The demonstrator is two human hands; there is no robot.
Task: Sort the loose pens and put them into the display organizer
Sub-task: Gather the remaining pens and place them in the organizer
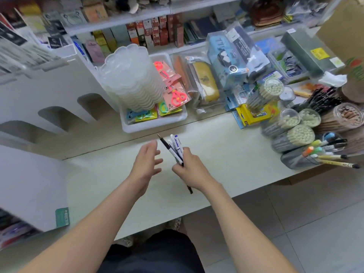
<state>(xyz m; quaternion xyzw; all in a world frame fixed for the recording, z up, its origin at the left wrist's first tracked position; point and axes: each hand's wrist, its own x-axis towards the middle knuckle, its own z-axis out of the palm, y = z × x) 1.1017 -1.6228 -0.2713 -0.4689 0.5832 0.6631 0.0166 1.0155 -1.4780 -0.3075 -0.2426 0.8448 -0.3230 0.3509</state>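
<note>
right hand [192,172]: pens [174,145] gripped by curled fingers
left hand [146,162]: fingers spread, nothing held
tip: ends best evened first

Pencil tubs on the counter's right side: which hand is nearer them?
Right. The right hand, holding pens, is left of the pencil tubs; the open left hand lies even farther left.

Bunch of pens [175,148], white-blue plus one black, gripped in the right hand [190,170], tips pointing away. White display organizer [49,91] with arched slots sits left.
</note>
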